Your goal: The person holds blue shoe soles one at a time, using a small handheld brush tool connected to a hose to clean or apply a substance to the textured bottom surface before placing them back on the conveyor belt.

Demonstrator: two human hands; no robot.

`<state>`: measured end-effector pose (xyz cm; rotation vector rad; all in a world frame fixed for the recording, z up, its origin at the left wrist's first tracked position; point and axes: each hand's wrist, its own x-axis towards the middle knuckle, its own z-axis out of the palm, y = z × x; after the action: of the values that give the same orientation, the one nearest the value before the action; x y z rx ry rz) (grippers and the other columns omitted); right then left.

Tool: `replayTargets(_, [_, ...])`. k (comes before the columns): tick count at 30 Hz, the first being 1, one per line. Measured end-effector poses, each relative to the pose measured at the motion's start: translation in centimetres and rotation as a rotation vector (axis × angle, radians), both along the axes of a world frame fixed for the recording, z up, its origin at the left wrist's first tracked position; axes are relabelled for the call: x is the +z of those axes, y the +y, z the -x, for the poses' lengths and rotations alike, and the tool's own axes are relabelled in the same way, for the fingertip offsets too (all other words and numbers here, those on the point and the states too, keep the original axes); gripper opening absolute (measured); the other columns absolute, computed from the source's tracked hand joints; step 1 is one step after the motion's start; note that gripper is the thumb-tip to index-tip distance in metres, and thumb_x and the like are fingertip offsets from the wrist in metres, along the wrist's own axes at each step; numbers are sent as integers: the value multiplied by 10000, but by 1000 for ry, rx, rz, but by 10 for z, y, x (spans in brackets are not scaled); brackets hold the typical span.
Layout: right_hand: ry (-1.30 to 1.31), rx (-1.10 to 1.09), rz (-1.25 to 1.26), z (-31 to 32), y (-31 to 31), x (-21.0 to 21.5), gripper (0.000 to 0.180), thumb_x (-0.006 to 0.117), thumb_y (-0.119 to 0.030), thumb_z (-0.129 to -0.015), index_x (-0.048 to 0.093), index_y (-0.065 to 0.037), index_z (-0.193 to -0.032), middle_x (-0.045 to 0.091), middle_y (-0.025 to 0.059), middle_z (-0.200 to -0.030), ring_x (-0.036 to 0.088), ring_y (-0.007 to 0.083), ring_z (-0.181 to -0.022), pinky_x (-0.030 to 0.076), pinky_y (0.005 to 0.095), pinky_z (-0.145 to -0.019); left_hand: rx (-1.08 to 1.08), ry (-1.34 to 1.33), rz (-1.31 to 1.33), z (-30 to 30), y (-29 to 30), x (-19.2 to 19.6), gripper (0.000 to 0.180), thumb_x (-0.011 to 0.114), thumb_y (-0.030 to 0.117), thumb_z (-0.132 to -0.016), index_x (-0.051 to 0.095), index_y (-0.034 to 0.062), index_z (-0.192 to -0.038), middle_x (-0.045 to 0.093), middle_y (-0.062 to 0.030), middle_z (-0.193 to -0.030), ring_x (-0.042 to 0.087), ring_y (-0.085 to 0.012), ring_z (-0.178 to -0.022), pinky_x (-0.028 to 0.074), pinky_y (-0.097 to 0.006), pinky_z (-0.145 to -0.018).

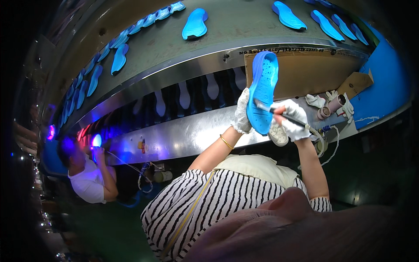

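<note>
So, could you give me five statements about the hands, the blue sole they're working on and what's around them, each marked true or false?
1. The left hand holds a blue sole. True.
2. The right hand holds scissors. False: the right hand grips a brush, its tip at the sole.
3. A gold-coloured bangle is on the right wrist. False: the bangle is on the left.
4. A co-worker in a white top is off to the person's left. True.
5. The other soles on the long dark surface are red. False: those soles are blue.
</note>
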<state>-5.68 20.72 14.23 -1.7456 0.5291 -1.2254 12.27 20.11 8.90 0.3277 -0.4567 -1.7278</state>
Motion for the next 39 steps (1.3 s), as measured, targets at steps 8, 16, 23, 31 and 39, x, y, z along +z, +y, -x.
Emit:
replayTargets(8, [186, -236, 573, 7, -26, 44, 164, 624, 95, -705, 617, -20, -823, 621, 134, -886, 618, 250, -818, 490, 305, -711, 9, -203, 79, -4, 7, 26, 518, 455, 428, -937, 384, 108, -1338, 584, -90, -1101, 627, -208, -904, 550, -368, -782])
replayTargets(16, [427, -203, 570, 16, 9, 56, 224, 644, 116, -632, 625, -21, -808, 614, 143, -941, 617, 259, -799, 488, 301, -678, 36, -255, 211, -18, -2, 34, 588, 447, 405, -947, 261, 128, -1431, 531, -96, -1209, 607, -209, -904, 527, -339, -803])
replayTargets(23, [481, -134, 567, 24, 23, 59, 185, 697, -13, -626, 624, -40, -794, 628, 138, -885, 626, 265, -757, 497, 304, -653, -39, -215, 289, -26, -33, 76, 597, 400, 503, -923, 353, 77, -1338, 592, -164, -1038, 630, -282, -825, 550, -433, -723])
replayTargets(31, [284, -499, 575, 34, 28, 49, 191, 664, 108, -699, 609, -22, -826, 617, 117, -938, 599, 225, -871, 461, 304, -798, 606, -949, 226, -96, -209, 111, 437, 423, 295, -926, 445, 37, -1278, 556, -176, -1158, 553, -295, -1018, 462, -406, -872])
replayTargets(39, [173, -560, 282, 64, 28, -8, 171, 659, 95, -722, 604, -24, -833, 624, 99, -896, 602, 180, -794, 475, 266, -721, 1345, -2400, 967, -130, -101, 148, 375, 546, 143, -777, 555, 190, -1149, 511, -84, -1170, 474, -276, -1094, 299, -572, -986])
